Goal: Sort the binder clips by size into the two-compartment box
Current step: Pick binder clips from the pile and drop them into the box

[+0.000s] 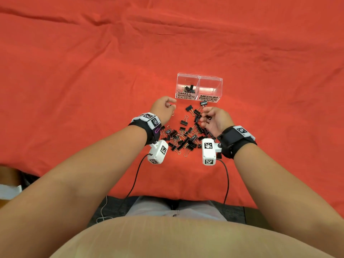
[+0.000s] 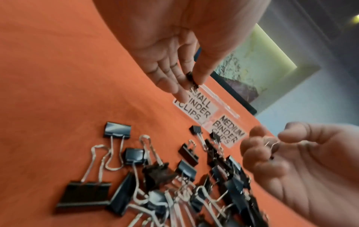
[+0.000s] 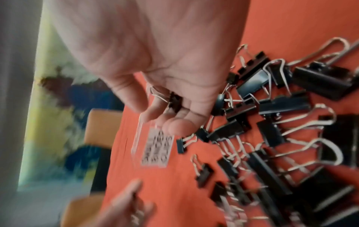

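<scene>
A clear two-compartment box point(image 1: 199, 79) stands on the red cloth, labelled SMALL BINDER CLIPS on the left and MEDIUM BINDER CLIPS on the right. Several small clips point(image 1: 188, 88) lie in the left compartment. A pile of black binder clips point(image 1: 186, 137) of both sizes lies in front of the box, between my wrists. My left hand point(image 1: 172, 106) hovers just left of the box's small label and pinches a small black clip point(image 2: 191, 79) between thumb and fingers. My right hand point(image 1: 204, 118) is above the pile's far side, fingers curled round another small clip point(image 3: 174, 100).
Red cloth point(image 1: 93, 81) covers the whole table, wide and bare to the left, right and behind the box. The table's near edge point(image 1: 167, 197) runs just before my lap. Two wrist-camera cables point(image 1: 227, 179) hang down over it.
</scene>
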`<state>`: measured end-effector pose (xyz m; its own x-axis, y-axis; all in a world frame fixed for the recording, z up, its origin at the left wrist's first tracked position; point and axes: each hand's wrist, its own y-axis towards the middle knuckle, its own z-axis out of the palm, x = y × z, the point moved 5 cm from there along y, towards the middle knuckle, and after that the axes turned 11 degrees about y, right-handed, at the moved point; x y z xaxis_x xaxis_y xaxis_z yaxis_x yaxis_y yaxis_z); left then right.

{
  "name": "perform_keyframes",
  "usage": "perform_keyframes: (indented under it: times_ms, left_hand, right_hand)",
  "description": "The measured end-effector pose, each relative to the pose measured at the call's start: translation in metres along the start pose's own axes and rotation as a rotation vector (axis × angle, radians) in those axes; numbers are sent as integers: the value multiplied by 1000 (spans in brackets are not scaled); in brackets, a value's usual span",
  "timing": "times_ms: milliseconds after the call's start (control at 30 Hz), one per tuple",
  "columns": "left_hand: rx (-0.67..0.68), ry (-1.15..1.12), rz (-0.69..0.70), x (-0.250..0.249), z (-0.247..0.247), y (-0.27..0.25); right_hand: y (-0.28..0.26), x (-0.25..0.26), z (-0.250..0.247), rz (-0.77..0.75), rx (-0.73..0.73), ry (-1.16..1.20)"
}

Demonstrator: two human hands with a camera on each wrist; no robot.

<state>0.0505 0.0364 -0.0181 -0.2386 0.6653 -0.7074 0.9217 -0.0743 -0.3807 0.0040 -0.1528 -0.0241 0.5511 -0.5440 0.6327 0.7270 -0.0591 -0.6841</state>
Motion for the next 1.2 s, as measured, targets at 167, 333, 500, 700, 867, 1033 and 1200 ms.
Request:
perform_keyframes:
  times_ms: [167,333,500,700,867,1033,1200]
  left_hand:
    - [94,-127,-132,10,-8,1]
    - [149,208,-57,20,-10,-11]
    - [284,626,88,35,11,-26]
    - [208,669,160,24,27,-25]
    - [75,572,118,8,11,-18]
    - [146,632,106,22,2,-18]
    - [262,727,186,27,12,-24]
  right_hand:
    - [3,-16,29,-240,111,-1076]
    - [3,-38,42,-372,262,-1491]
    - [0,-38,43,-385,234,-1545]
    - [5,-24,40,-282,157,-1502]
    - [9,-14,31,-292,137,-1459]
    - [8,-17,25,-392,186,-1514]
    - [13,-22,24,-362,97,-1599]
